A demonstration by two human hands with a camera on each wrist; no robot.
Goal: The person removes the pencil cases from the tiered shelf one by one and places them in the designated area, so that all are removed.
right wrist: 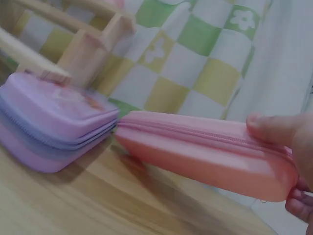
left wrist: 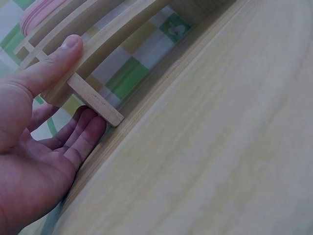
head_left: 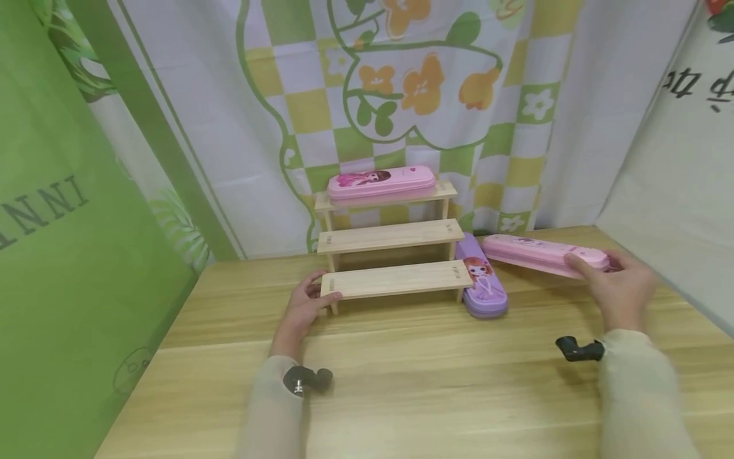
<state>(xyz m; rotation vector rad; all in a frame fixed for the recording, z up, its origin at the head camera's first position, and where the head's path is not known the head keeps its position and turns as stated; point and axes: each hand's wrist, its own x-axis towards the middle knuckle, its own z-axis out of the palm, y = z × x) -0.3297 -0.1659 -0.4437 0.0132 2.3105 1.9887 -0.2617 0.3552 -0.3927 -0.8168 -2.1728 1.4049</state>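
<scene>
A three-step wooden rack (head_left: 395, 280) stands on the table. At the left end of its lowest step, my left hand (head_left: 301, 312) grips the board, thumb on top and fingers beside the leg (left wrist: 95, 100). My right hand (head_left: 622, 287) holds a pink zippered pencil case (head_left: 545, 254) by its right end, tilted, with that end raised off the table. A purple pencil case (head_left: 486, 290) with a cartoon girl lies against the rack's right side, close to the pink case's far end. Another pink pencil case (head_left: 381, 183) rests on the top step.
Behind the rack hangs a checkered floral curtain (head_left: 424, 121). Green fabric (head_left: 69, 255) hangs at the left, and a pale wall or cloth (head_left: 682, 172) borders the right. The wooden table (head_left: 436, 382) extends in front. Each wrist carries a small black camera mount (head_left: 579, 349).
</scene>
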